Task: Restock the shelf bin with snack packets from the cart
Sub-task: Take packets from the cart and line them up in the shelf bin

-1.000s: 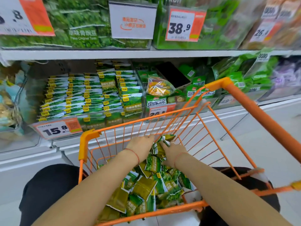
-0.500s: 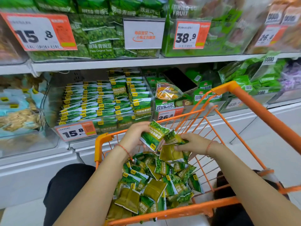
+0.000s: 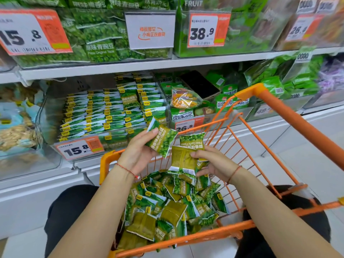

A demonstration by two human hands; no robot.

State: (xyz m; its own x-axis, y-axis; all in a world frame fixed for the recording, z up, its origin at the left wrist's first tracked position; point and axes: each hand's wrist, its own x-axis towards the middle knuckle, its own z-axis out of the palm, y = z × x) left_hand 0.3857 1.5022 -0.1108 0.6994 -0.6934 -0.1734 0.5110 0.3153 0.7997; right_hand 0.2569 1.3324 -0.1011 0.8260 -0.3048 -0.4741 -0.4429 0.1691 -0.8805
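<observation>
An orange wire cart (image 3: 290,116) stands in front of me with a heap of small green pea snack packets (image 3: 167,207) in its bottom. Above the heap, my left hand (image 3: 136,152) grips one green packet (image 3: 162,139), printed side up. My right hand (image 3: 212,163) holds a few packets (image 3: 186,157), one showing its olive back. The clear shelf bin (image 3: 55,144) with the 15.8 price tag sits just beyond the cart, holding neat rows of the same packets (image 3: 104,112). Both hands are level with the bin's front edge.
A neighbouring bin (image 3: 188,123) tagged 26.8 holds mixed fruit and vegetable snack bags and a black phone (image 3: 200,83). The upper shelf (image 3: 130,66) overhangs the bins. Bins of other snacks (image 3: 16,131) flank on the left. White floor (image 3: 307,164) lies to the right.
Both hands rose out of the cart's heap, each with packets taken hold of, and now sit higher and nearer the shelf bin. The view tilted up slightly.
</observation>
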